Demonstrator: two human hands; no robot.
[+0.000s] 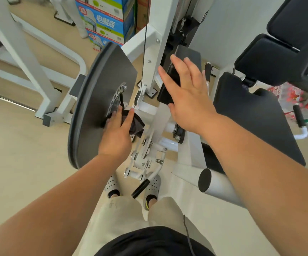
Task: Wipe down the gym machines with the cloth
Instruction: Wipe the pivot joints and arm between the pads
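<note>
I am standing over a white gym machine (156,58), looking down past my shorts and grey perforated shoes (152,185). My left hand (117,132) presses a dark cloth (135,124) against the hub of a large grey disc (97,100), where a ring of drilled metal holes sits. The cloth is bunched under my palm and fingers, with a loose fold hanging out to the right. My right hand (188,95) is closed around a flat black object (168,85) — it looks like a phone, though I cannot be sure — with the fingers spread over its top.

What could go wrong, as I judge it: the hanging fold sits close to bolts, a thin black cable (144,52) and pivot brackets, so a careless stroke could snag it there. My fingertips are near the hub's edges and could get pinched if the disc turns. With one hand busy, I cannot steady the machine.

Hidden or unclear: most of the cloth lies under my hand, and its far side is out of view. The black padded seat (256,115) is cut off at the right, and the blue cartons (105,21) at the top are only partly visible.
</note>
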